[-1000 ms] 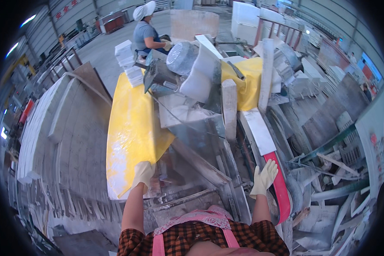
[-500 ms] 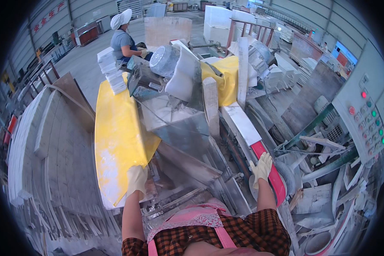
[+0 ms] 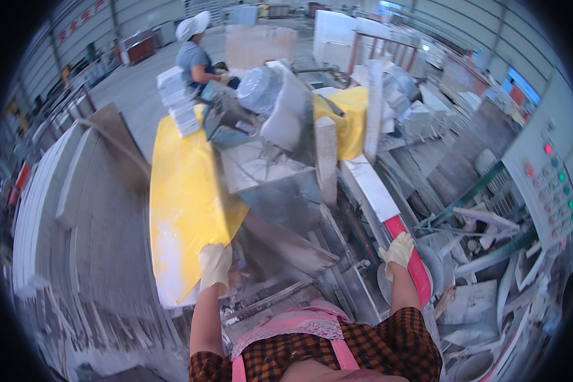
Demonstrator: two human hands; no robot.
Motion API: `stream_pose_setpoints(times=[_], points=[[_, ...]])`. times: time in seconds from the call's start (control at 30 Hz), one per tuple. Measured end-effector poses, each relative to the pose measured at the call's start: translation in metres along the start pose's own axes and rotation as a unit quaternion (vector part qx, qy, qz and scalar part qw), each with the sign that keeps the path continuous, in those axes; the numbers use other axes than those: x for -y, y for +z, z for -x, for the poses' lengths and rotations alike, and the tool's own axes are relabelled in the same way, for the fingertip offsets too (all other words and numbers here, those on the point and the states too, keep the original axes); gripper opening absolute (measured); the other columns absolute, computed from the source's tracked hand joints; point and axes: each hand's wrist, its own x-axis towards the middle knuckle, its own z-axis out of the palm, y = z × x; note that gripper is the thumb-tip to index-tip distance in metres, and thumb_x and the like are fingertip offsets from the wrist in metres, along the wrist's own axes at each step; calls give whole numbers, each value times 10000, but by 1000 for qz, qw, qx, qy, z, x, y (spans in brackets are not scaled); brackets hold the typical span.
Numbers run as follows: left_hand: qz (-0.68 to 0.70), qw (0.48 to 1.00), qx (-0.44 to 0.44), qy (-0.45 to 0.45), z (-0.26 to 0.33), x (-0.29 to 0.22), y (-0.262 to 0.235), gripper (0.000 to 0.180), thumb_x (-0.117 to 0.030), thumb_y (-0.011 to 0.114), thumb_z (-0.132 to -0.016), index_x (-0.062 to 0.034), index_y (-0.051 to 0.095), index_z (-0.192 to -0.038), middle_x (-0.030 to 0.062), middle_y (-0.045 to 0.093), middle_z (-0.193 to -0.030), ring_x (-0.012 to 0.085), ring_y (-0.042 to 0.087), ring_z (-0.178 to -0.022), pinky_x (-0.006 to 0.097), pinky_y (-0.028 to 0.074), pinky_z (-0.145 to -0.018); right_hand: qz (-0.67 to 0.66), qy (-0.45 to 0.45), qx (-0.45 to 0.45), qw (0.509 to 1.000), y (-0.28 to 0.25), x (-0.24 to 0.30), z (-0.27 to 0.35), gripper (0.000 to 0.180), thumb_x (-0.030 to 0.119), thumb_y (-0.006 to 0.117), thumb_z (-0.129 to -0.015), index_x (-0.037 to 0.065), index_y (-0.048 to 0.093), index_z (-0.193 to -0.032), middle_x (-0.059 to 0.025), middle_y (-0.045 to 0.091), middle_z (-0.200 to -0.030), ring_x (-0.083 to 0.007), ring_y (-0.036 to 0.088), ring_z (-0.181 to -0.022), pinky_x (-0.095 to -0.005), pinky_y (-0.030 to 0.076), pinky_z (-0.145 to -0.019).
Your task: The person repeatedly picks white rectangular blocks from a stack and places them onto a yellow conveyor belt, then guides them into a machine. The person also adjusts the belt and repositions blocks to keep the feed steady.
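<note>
Yellow cover (image 3: 184, 191) sits just above your left hand (image 3: 214, 266), whose gloved fingers press flat on its low edge, as before. Your right hand (image 3: 398, 249) stays curled on the red rail (image 3: 414, 264). Only your view moved, so the work waits.

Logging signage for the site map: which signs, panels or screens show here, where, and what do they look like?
Control panel: far right, pale grey slanted box, red and green round lights and buttons.
Wall banner: upper left on the hall wall, long strip, red marks on white.
Bright window or screen: upper right, blue-white rectangle; which one, cannot tell.
Neither the left hand nor the right hand, both gloved, touches any of these.
</note>
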Motion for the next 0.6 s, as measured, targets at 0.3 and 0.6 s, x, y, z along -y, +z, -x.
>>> stream_pose_setpoints(times=[0.3,0.6], points=[[7,1000,5,9,3,-3,-9,475,-417,577,-946,-11,756,-779,245,715,-786,420,708,-771,512,551,-764,9,14,-30,999,12,-5,0,1127,488,818,-775,-55,244,-1578,-299,247,-1635,-454,216,-1528,-522,165,-1259],[22,999,-6,27,7,-5,-17,457,-400,586,-938,-8,761,-782,238,718,-780,414,708,-789,500,551,-783,13,2,-17,1000,2,-7,7,1145,496,823,-766,-60,239,-1578,-305,250,-1632,-466,231,-1517,-518,178,-1257]])
